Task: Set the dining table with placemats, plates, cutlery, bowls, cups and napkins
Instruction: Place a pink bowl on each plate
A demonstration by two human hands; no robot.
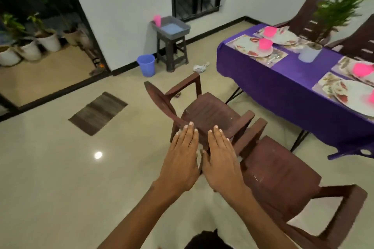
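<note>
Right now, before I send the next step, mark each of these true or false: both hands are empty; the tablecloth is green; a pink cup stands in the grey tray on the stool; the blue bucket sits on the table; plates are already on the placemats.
1. Both hands are empty. True: the left hand and the right hand are flat, with straight fingers, holding nothing.
2. The tablecloth is green. False: the tablecloth is purple.
3. A pink cup stands in the grey tray on the stool. True: the pink cup stands at the left end of the grey tray.
4. The blue bucket sits on the table. False: the blue bucket is on the floor beside the stool.
5. Plates are on the placemats. True: see this plate.
</note>
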